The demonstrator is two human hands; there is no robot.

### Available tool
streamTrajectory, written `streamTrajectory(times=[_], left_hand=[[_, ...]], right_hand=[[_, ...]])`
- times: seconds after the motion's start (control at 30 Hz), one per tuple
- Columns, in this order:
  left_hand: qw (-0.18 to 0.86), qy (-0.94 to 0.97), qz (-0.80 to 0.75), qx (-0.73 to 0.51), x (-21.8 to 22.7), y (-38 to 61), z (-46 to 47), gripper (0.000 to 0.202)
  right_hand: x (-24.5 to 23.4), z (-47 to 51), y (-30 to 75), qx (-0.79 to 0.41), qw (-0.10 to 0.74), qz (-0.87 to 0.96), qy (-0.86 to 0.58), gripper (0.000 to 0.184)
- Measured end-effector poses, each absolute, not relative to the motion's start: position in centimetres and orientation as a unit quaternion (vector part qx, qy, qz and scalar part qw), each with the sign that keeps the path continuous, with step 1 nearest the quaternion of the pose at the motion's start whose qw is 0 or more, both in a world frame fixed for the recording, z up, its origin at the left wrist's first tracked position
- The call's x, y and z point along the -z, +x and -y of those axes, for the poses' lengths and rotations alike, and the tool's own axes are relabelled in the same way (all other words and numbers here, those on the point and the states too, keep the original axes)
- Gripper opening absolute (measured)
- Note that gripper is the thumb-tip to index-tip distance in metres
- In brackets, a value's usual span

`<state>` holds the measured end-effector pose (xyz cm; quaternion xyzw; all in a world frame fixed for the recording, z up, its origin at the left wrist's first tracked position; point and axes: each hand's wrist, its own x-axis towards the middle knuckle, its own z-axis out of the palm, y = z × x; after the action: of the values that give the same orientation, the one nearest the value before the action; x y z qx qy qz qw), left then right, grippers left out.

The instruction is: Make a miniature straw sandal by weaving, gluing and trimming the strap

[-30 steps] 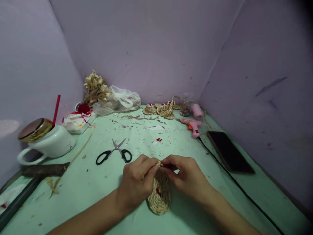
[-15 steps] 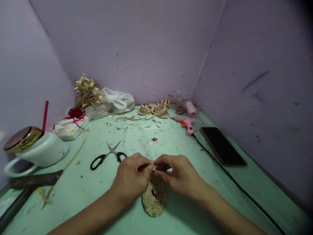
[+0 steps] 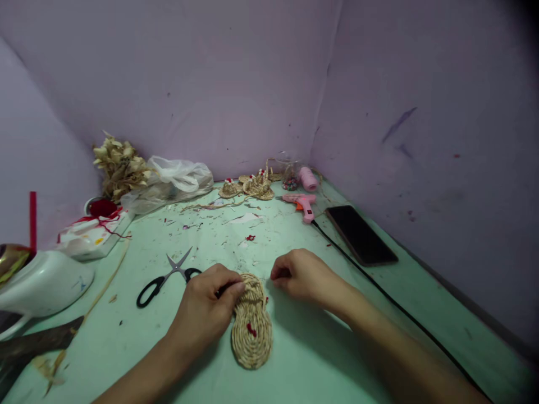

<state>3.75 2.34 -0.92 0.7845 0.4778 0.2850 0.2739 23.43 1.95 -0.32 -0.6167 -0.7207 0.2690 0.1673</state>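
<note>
A coiled straw slipper sole point(image 3: 251, 345), narrow-waisted, lies on the green table in front of me. A small red bit of yarn point(image 3: 251, 329) shows on its near half, and a raised band crosses the far half. My left hand point(image 3: 210, 297) pinches the sole's far left edge between thumb and forefinger. To the right of the sole and apart from it, my right hand point(image 3: 301, 275) is closed with curled fingertips; anything in them is hidden. Black-handled scissors point(image 3: 172, 272) lie spread beside my left hand.
A pink glue gun point(image 3: 301, 205) lies at the back right, its black cord point(image 3: 379, 287) running past my right arm. Near it are a phone point(image 3: 360, 234) and pink spool point(image 3: 309, 178). Beaded straw pieces point(image 3: 256, 186) sit at the back. A white mug point(image 3: 54, 283) stands left.
My right hand has come off the sole and moved away to its right. My left hand stays at the sole's far edge. The camera has turned slightly right.
</note>
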Motion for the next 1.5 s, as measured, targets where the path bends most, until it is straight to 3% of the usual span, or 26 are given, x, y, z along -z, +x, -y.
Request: streamTrajectory(times=[0.5, 0.77, 0.87, 1.03, 1.17, 1.5], left_hand=[[0.283, 0.79, -0.45, -0.305, 1.4, 2.6, -2.3, 0.017], [0.293, 0.783, -0.445, -0.319, 1.3, 3.0, -1.9, 0.017], [0.29, 0.784, -0.439, -0.329, 1.4, 3.1, -1.8, 0.016], [0.313, 0.777, -0.431, -0.335, 1.5, 3.1, -1.8, 0.017], [0.383, 0.732, -0.453, -0.335, 1.5, 2.8, -2.0, 0.023], [0.444, 0.635, -0.518, -0.363, 2.0, 2.8, -2.6, 0.014]], right_hand=[[0.4, -1.7, 23.0, -0.293, 0.158, 0.726, -0.601, 0.021], [0.6, -1.1, 21.8, -0.348, 0.339, 0.715, -0.503, 0.009], [0.8, -0.4, 21.2, -0.31, 0.371, 0.739, -0.469, 0.013], [1.7, -0.2, 20.9, -0.237, 0.372, 0.78, -0.444, 0.015], [2.0, -0.4, 20.9, -0.237, 0.381, 0.777, -0.441, 0.014], [1.8, -0.2, 20.7, -0.256, 0.375, 0.775, -0.439, 0.011]])
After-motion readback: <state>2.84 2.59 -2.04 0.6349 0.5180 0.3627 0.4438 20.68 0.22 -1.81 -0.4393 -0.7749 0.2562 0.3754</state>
